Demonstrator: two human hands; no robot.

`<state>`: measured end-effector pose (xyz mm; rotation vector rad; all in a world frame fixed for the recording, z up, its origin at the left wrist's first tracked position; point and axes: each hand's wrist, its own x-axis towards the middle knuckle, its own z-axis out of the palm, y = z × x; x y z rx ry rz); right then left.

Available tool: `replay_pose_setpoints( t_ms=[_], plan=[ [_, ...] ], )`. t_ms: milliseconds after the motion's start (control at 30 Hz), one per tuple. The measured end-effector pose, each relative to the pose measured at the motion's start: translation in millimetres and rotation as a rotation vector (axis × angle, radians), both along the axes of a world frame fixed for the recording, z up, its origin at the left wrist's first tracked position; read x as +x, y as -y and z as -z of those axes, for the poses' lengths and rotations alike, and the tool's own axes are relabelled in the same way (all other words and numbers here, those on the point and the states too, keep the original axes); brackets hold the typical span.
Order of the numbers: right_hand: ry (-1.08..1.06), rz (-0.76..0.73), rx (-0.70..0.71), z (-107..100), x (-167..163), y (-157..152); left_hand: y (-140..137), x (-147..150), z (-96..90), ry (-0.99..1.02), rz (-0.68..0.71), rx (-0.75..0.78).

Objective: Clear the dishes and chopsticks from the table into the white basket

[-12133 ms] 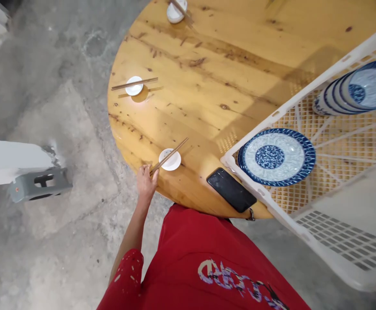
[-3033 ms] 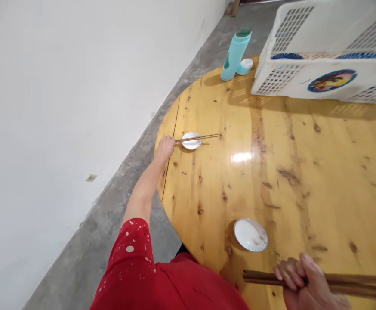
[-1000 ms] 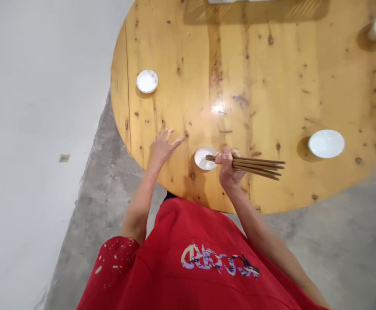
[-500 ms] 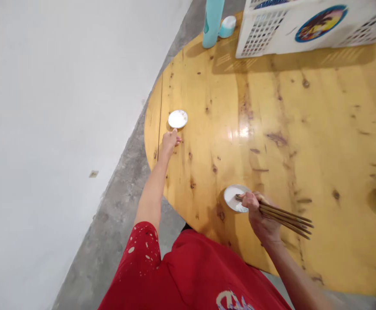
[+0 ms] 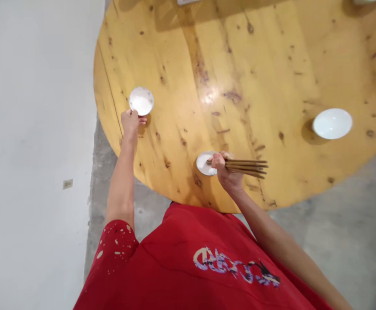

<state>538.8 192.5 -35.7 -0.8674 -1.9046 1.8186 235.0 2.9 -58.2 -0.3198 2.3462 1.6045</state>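
Note:
My left hand (image 5: 131, 122) is closed on the near rim of a small white bowl (image 5: 141, 101), its thumb over the edge and the other fingers underneath. The bowl is off the table's left part, with a shadow below it to the right. A bundle of several brown chopsticks (image 5: 248, 167) is gripped in my right hand (image 5: 228, 172), their long ends pointing right. Beside that hand, near the table's front edge, stands another white bowl (image 5: 205, 162), partly covered by my fingers. I cannot tell whether the right hand touches it.
A larger-looking white bowl (image 5: 332, 123) stands on the right part of the round wooden table (image 5: 175, 56). At the top edge a sliver of the white basket (image 5: 188, 1) shows, and another white thing (image 5: 365, 1) is cut off at top right. A white wall (image 5: 36, 107) is at left.
My left hand has taken the small bowl by its rim and lifted it. My view has swung down and right, bringing the right-hand bowl fully into sight. The right hand keeps the chopsticks.

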Motion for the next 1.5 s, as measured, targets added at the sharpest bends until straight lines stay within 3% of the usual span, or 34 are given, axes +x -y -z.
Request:
replay_pose_setpoints(
  t_ms=[133, 267, 367, 467, 633, 933, 1300, 1367, 1500],
  plan=[
    [-0.234, 0.218, -0.116, -27.8, -6.1, -14.4, -12.3, 75.2, -24.7, 0.0, 0.206, 0.019],
    [-0.335, 0.448, -0.2, -57.4, 12.5, -50.6, -34.3, 153.5, -36.0, 0.058, 0.473, -0.061],
    [-0.311, 0.585, -0.181, -61.6, 41.7, -76.7, -51.3, 195.1, -36.7, 0.057, 0.621, -0.173],
    [-0.277, 0.661, -0.169, -54.3, 72.6, -90.2, -64.3, 218.2, -34.4, 0.013, 0.726, -0.344],
    [-0.29, 0.667, -0.186, -42.6, 105.4, -92.7, -74.4, 229.6, -27.8, -0.034, 0.786, -0.565],
    [-0.343, 0.675, -0.239, -42.4, 120.4, -100.1, -75.7, 232.0, -17.6, -0.04, 0.805, -0.572],
    [-0.291, 0.616, -0.318, -38.2, 121.8, -96.6, -77.1, 233.4, -9.1, -0.081, 0.848, -0.757],
    [-0.283, 0.611, -0.335, -36.6, 122.6, -96.4, -77.5, 236.8, -7.3, -0.019, 0.8, -0.684],
    [-0.248, 0.575, -0.362, -35.2, 126.6, -97.7, -80.7, 245.0, -2.9, 0.189, 0.604, -0.322]
  ],
)
